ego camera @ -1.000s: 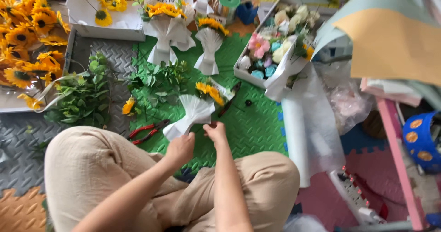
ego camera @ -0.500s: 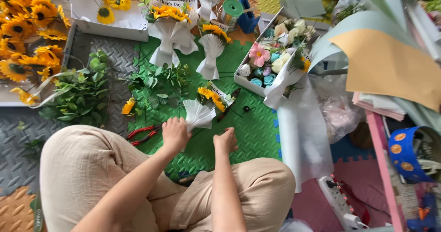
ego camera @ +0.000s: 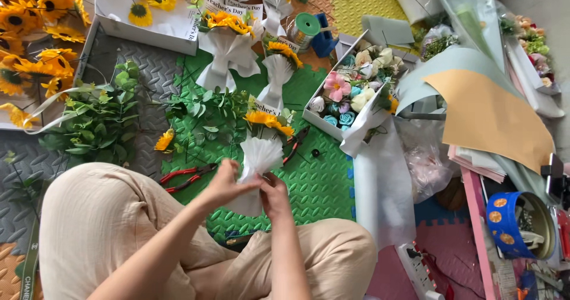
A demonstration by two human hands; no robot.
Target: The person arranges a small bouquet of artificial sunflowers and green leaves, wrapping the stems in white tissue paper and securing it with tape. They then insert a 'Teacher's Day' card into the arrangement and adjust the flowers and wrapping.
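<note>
I sit cross-legged on the floor, and my left hand [ego camera: 228,184] and right hand [ego camera: 274,194] meet at the centre of the frame, low down, around a small bouquet [ego camera: 259,157]. The fingers of both hands are closed on its white wrap, the left near the middle of the paper, the right at the lower stem end. Yellow sunflower heads stick out of the top of the wrap, pointing to the upper right, over the green mat [ego camera: 320,184].

Just left of my left hand, red pliers [ego camera: 185,177] lie on the mat. Above them is a heap of loose green leaves [ego camera: 202,113].

At the upper middle, two finished bouquets [ego camera: 228,44] in white wrap lie side by side. A white box [ego camera: 151,30] at the top left holds a few loose sunflowers. At the far left edge a tray [ego camera: 24,38] is full of sunflowers. Right of centre, an open white box [ego camera: 341,95] holds pink, cream and blue roses. At the lower right, a round blue tin [ego camera: 516,223] stands open; I cannot tell what is in it. Sheets of tan and pale green paper [ego camera: 493,110] lie at the right.
</note>
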